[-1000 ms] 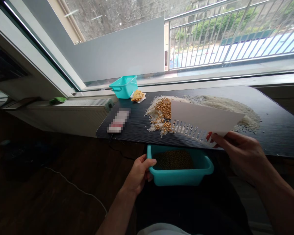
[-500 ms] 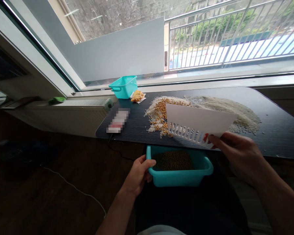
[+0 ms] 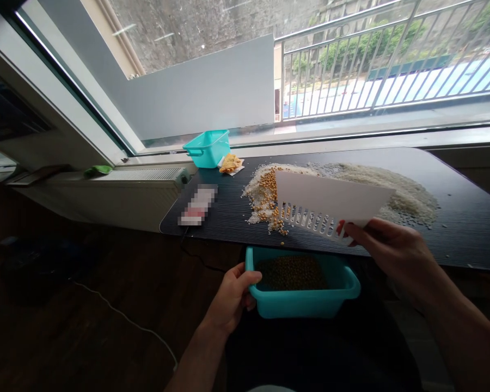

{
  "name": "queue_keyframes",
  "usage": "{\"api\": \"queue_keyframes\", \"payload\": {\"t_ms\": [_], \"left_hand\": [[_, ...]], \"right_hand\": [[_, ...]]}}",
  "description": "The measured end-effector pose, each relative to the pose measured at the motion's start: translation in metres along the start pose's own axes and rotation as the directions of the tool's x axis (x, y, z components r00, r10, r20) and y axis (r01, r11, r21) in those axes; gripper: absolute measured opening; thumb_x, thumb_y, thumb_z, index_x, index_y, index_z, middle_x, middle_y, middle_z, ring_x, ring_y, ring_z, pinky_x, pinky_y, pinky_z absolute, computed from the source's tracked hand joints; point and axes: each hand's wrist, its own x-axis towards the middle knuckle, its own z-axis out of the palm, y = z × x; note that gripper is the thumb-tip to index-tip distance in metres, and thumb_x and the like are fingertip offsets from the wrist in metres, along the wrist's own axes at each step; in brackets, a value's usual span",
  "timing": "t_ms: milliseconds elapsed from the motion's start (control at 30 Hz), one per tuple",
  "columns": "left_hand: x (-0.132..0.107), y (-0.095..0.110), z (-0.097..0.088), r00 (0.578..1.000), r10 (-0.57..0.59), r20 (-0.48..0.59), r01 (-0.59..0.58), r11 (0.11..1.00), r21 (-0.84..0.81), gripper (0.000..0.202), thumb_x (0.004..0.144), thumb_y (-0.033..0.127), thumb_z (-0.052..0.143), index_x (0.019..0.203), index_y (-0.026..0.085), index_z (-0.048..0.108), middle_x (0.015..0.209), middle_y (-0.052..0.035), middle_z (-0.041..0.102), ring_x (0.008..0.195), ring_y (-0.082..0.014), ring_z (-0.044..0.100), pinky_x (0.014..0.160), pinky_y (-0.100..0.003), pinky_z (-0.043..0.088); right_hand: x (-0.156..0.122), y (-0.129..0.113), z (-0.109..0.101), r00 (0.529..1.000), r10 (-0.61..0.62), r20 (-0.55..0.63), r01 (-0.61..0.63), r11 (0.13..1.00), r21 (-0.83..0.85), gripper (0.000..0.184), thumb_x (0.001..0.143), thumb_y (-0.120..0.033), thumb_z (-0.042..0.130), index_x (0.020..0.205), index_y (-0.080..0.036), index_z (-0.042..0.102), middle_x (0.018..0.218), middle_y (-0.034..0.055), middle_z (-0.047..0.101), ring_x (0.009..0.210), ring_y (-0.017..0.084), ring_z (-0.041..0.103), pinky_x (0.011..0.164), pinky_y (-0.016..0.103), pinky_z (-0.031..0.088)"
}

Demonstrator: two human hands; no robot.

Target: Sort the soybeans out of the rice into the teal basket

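Note:
My left hand [image 3: 233,294] is closed on the left rim of a turquoise plastic tub [image 3: 302,303], thumb over the edge. Small brownish round beans [image 3: 296,272] lie inside the tub, which sits below the table's front edge. Between the thumb and fingers of my right hand [image 3: 386,239] is a thin white slotted sheet [image 3: 330,193], held by its lower right corner. The sheet has a row of slots along its lower edge. Behind it, yellow beans [image 3: 267,185] are mixed with white rice [image 3: 253,193], partly hidden. More rice [image 3: 408,196] spreads to the right.
On the dark table [image 3: 469,218] stand a second turquoise tub [image 3: 210,149] and a crumpled yellow cloth-like item [image 3: 231,163] at the back left. A blurred-out device [image 3: 198,206] with a cable lies at left. Behind are a radiator [image 3: 139,190] and a window.
The view has shifted slightly, so everything sits a little lower. A single yellow bean now shows near the table's front edge. Both hands keep their hold, with the sheet almost still.

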Motion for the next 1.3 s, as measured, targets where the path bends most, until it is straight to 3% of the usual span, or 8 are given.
{"api": "queue_keyframes", "payload": {"t_ms": [233,500,700,900,1300], "left_hand": [[0.000,0.000,0.000,1.000,0.001,0.006,-0.001,1.000,0.001,0.032,0.057,0.034,0.080,0.068,0.019,0.055,0.040,0.0111,0.041,0.034,-0.0041,0.031,0.035,-0.018,0.023],[0.000,0.000,0.000,1.000,0.013,0.010,-0.014,1.000,0.009,0.031,0.057,0.034,0.079,0.066,0.019,0.054,0.040,0.0109,0.041,0.034,-0.0039,0.031,0.035,-0.018,0.023],[-0.001,0.001,0.000,1.000,0.003,0.010,-0.004,1.000,0.022,0.029,0.057,0.034,0.079,0.066,0.018,0.056,0.039,0.0110,0.041,0.033,-0.0038,0.030,0.035,-0.018,0.022],[0.000,0.002,0.001,1.000,0.002,-0.003,-0.002,1.000,0.027,0.030,0.055,0.035,0.079,0.066,0.018,0.056,0.039,0.0110,0.041,0.033,-0.0038,0.031,0.035,-0.018,0.021],[-0.002,0.002,0.001,1.000,0.007,0.015,-0.007,0.999,0.034,0.032,0.056,0.037,0.080,0.066,0.019,0.055,0.039,0.0110,0.040,0.034,-0.0038,0.029,0.036,-0.018,0.021]], "right_hand": [[-0.006,0.001,-0.005,0.998,0.030,0.047,-0.031,0.999,0.017,0.045,0.061,-0.070,0.077,0.071,-0.026,0.078,0.068,0.0020,0.074,0.063,0.021,0.065,0.063,0.036,0.055],[-0.014,0.001,-0.013,0.999,0.029,0.013,-0.029,0.999,-0.015,0.039,0.060,-0.070,0.077,0.065,-0.031,0.078,0.064,0.0005,0.074,0.060,0.023,0.065,0.060,0.038,0.056],[-0.019,-0.001,-0.013,0.994,0.107,0.015,-0.108,0.992,0.067,0.040,0.051,-0.069,0.082,0.073,-0.035,0.081,0.076,-0.0019,0.080,0.066,0.024,0.069,0.069,0.039,0.060],[-0.013,-0.002,-0.008,0.996,0.079,0.040,-0.081,0.996,0.042,0.046,0.052,-0.071,0.081,0.072,-0.029,0.082,0.072,0.0014,0.078,0.065,0.024,0.068,0.070,0.039,0.061],[-0.025,-0.006,-0.019,0.987,0.162,0.005,-0.161,0.980,0.114,0.033,0.053,-0.051,0.085,0.078,-0.029,0.084,0.083,0.0007,0.081,0.073,0.025,0.072,0.082,0.043,0.061]]}}
